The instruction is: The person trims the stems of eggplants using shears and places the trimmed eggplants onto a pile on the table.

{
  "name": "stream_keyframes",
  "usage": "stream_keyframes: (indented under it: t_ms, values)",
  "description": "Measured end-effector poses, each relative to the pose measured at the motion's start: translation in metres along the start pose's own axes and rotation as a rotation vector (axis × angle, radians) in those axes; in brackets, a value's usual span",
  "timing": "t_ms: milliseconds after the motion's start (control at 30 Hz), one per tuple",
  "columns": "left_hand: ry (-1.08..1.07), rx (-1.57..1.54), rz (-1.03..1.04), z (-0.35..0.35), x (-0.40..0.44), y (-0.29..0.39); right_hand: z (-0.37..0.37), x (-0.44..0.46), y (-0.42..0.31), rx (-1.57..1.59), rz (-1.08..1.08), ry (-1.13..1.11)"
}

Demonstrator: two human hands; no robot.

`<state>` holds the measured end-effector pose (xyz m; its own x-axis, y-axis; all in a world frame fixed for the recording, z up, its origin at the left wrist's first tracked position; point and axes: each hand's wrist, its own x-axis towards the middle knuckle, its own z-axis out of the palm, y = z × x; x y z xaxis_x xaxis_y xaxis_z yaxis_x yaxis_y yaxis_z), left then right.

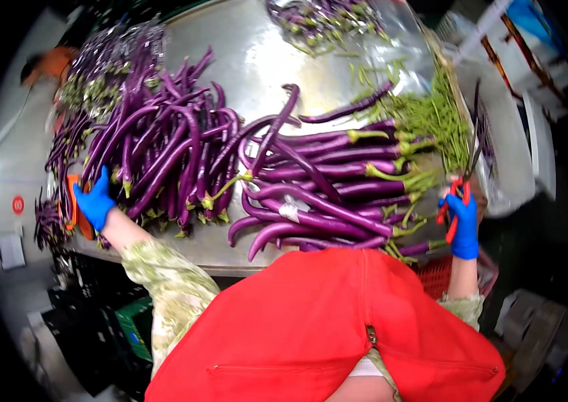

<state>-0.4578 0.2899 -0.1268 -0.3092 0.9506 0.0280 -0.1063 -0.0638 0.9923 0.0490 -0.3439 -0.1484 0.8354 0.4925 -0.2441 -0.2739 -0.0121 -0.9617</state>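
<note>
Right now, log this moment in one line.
left grip: at eggplant pile, near edge | right grip: holding red-handled scissors | centre: eggplants side by side | right: green pieces heaped

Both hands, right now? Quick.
Left hand: open, beside the purple eggplants; contact can't be told.
Right hand: closed, holding red-handled shears.

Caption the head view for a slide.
Blue-gloved right hand holding red-handled scissors, left hand beside a heap of purple eggplants on a metal table.
</note>
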Motion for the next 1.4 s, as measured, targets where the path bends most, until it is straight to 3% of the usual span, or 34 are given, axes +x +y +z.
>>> stream_keyframes:
  t_ms: [133,200,267,333,400,467,500,533,600,633,667,733,767,800,833,867,967,1067,1133,1200,1333,1400]
  values:
    - [-0.008,-0.568,0.043,0.092,-0.126,0.022,-0.016,-0.012,0.014,-0.003,0.001,0.099]
    - [-0.364,-0.138,0.312,0.156,-0.177,0.014,-0.025,-0.014,0.029,0.018,0.002,0.135]
    - [-0.741,0.195,0.275,0.207,-0.231,0.003,-0.023,-0.018,0.030,0.004,-0.009,0.166]
    - [-1.186,0.549,0.514,0.240,-0.253,-0.030,-0.023,-0.024,0.029,-0.019,0.001,0.198]
    - [-1.350,1.078,1.268,0.270,-0.281,-0.044,-0.027,-0.032,0.033,-0.038,0.037,0.218]
    - [-1.654,0.980,1.637,0.282,-0.293,-0.069,-0.032,-0.037,0.037,-0.056,0.047,0.247]
    - [-1.878,0.945,1.575,0.287,-0.293,-0.072,-0.035,-0.039,0.040,-0.063,0.047,0.263]
    - [-2.000,0.857,1.643,0.293,-0.291,-0.070,-0.037,-0.042,0.042,-0.069,0.047,0.279]
    - [-2.255,0.963,1.618,0.318,-0.282,-0.052,-0.040,-0.046,0.049,-0.065,0.045,0.318]
    - [-2.275,0.746,1.443,0.332,-0.270,-0.059,-0.041,-0.049,0.052,-0.065,0.049,0.335]
    - [-2.133,0.510,1.413,0.347,-0.270,-0.051,-0.043,-0.050,0.056,-0.038,0.068,0.344]
    - [-1.898,0.849,0.896,0.376,-0.278,-0.046,-0.044,-0.048,0.064,0.016,0.105,0.354]
    - [-1.696,0.883,0.918,0.392,-0.304,-0.044,-0.042,-0.045,0.066,0.027,0.112,0.361]
    - [-1.650,0.919,0.540,0.409,-0.327,-0.049,-0.040,-0.042,0.066,0.036,0.121,0.368]
    - [-1.691,0.946,0.367,0.425,-0.349,-0.054,-0.038,-0.039,0.065,0.044,0.132,0.377]
    - [-1.727,0.983,0.356,0.444,-0.353,-0.085,-0.035,-0.037,0.063,0.036,0.128,0.356]
    - [-1.840,0.984,0.073,0.459,-0.384,-0.147,-0.034,-0.031,0.064,-0.001,0.072,0.310]
    - [-1.875,0.995,-0.177,0.463,-0.381,-0.160,-0.036,-0.035,0.057,-0.067,0.074,0.331]
    - [-1.922,0.907,-0.386,0.447,-0.384,-0.129,-0.043,-0.040,0.067,-0.067,0.085,0.368]
    - [-1.980,0.941,-0.332,0.438,-0.374,-0.133,-0.044,-0.041,0.070,0.034,0.129,0.404]
    - [-2.079,1.071,-0.431,0.431,-0.373,-0.134,-0.033,-0.044,0.068,0.117,0.095,0.442]
    - [-2.122,1.139,-0.325,0.427,-0.386,-0.124,-0.035,-0.052,0.065,0.071,0.042,0.398]
